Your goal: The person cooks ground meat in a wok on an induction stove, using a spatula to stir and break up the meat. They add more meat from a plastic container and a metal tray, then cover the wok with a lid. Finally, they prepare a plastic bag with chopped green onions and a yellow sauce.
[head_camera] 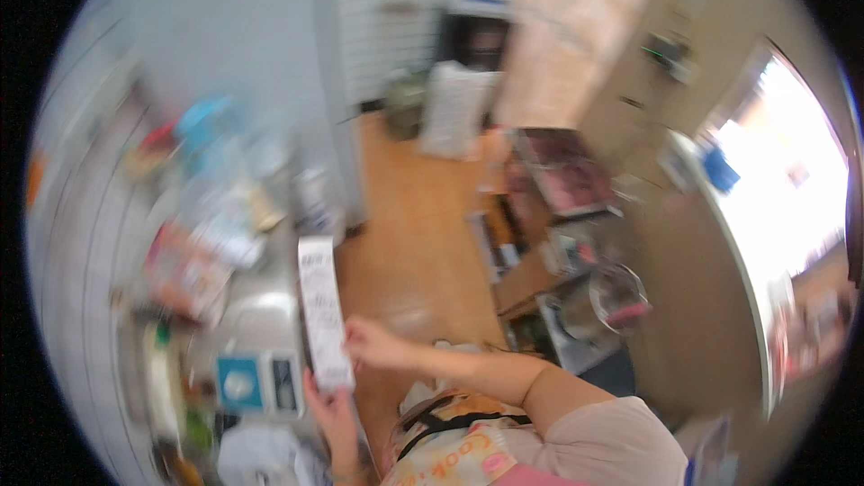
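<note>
A long white printed paper slip [322, 310] is stretched out over the edge of a metal counter [266, 304]. My left hand [332, 412] holds its lower end, thumb on the paper. At the slip's right edge, partway up, my right hand [368, 344] has its fingers bent and pinches or touches the paper; blur hides the exact contact. On the counter left of my left hand lies a flat device with a blue square and a dark display [260, 383], probably a kitchen scale.
Plastic bags [216, 135] and a pink-and-white package [189, 273] crowd the counter's far part. White cloth or plastic [263, 455] lies nearer me. Across the orange-brown floor [412, 243] stand a shelf unit with a pinkish box [567, 172] and a clear round container [617, 297].
</note>
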Motion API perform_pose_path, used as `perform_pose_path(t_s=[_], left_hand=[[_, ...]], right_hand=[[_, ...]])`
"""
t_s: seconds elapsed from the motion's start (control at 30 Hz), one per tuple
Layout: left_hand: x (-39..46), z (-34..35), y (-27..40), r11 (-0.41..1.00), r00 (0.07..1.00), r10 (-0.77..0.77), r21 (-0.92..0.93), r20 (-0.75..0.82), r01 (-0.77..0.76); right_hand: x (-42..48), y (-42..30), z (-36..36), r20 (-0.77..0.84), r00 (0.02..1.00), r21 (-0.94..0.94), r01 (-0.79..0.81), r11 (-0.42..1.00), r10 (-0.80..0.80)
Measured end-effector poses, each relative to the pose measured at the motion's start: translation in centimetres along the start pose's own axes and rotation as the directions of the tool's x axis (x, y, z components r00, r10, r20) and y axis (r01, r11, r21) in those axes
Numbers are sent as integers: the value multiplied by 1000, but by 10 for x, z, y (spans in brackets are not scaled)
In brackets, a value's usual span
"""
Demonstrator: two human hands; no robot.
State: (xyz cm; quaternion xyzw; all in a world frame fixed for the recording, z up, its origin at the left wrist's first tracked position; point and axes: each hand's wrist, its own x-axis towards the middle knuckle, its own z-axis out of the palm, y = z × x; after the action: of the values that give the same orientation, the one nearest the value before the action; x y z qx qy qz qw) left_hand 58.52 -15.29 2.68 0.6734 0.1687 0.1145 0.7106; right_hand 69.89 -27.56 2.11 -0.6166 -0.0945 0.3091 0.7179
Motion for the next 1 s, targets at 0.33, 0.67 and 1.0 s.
perform_pose_path(t_s=[0.33,0.67,1.0], left_hand=[[-66,255,121,995,481,-68,92,874,-27],[-176,443,245,849,-488,527,-405,696,339],[-213,522,250,699,-584,594,5,553,715]], right_hand=[[-312,-98,-220,-719,669,-119,149,982,-189],[-544,-252,-550,-129,-169,-655,-725,212,-977],[-565,-271,-645,-703,-22,-305,-894,330,-711]])
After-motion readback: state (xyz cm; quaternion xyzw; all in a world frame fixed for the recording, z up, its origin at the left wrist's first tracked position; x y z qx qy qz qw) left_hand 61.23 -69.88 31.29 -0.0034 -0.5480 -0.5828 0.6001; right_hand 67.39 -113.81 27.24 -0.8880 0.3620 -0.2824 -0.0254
